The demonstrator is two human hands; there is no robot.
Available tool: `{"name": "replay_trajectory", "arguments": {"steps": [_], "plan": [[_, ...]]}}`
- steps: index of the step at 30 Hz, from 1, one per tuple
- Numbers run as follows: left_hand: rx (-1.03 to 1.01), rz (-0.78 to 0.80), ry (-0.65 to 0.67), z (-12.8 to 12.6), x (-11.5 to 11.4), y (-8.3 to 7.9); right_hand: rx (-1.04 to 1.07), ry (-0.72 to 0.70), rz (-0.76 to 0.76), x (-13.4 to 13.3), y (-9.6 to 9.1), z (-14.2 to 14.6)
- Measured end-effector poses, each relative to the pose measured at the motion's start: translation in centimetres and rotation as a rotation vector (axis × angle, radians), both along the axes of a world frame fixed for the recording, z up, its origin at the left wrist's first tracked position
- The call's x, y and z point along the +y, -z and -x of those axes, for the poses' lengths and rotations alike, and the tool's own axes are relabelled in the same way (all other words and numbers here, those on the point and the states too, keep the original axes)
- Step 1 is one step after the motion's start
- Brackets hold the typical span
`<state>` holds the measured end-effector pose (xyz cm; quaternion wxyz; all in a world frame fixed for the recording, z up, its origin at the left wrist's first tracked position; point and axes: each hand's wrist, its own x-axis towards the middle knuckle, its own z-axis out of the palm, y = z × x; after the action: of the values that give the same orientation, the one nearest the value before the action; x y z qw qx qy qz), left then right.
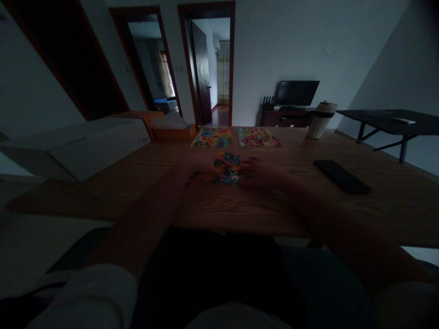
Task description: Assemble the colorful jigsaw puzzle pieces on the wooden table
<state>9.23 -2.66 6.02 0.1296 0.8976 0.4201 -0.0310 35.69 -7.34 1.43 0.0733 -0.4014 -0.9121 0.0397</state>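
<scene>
A long wooden table (pixel 343 214) with visible grain stands in a dim room with white walls and open doorways. At its middle, the left hand (pixel 202 165) and right hand (pixel 260 173) rest flat and spread against a heap of colourful puzzle pieces (pixel 228 170), gripping nothing. Behind lie two flat finished puzzles (pixel 236 137), with a black phone (pixel 342 176) to the right.

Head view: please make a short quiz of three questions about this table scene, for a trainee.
1. True or false: both hands rest at the pile of puzzle pieces.
2. What lies on the table to the right of the right hand? A) a black phone B) a red book C) a spoon
3. How many finished colourful puzzles lie beyond the pile?

Key: 1 true, the left hand too; 2 A, the black phone; 3 two.
</scene>
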Motion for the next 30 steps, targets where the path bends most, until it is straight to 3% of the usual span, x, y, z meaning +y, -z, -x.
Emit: {"name": "replay_trajectory", "arguments": {"steps": [2,5,9,13,19,24,27,30], "plan": [[-0.051,0.012,-0.007,0.0,-0.5,1.2,-0.023,-0.005,-0.030,0.6,-0.2,-0.6],[-0.066,0.014,-0.035,1.0,-0.8,2.3,-0.047,0.102,0.008,1.3,-0.3,-1.3],[-0.043,0.043,-0.085,1.8,-0.8,2.1,-0.069,0.296,0.048,1.8,-0.3,-2.0],[-0.040,0.038,-0.060,1.6,-0.8,1.8,-0.082,0.374,0.097,1.8,-0.6,-2.3],[0.011,0.009,0.019,0.2,-2.3,1.6,-0.008,0.269,0.113,1.2,-0.9,-2.6],[0.015,0.096,0.032,-0.8,-4.1,0.4,-0.004,0.123,0.124,1.0,-0.6,-2.6],[0.071,0.067,-0.009,-0.9,-4.5,0.1,-0.032,0.118,0.094,0.8,-1.0,-2.4],[0.069,0.037,0.050,-1.3,-4.8,0.3,-0.077,0.153,0.019,0.7,-1.3,-2.2]]}}
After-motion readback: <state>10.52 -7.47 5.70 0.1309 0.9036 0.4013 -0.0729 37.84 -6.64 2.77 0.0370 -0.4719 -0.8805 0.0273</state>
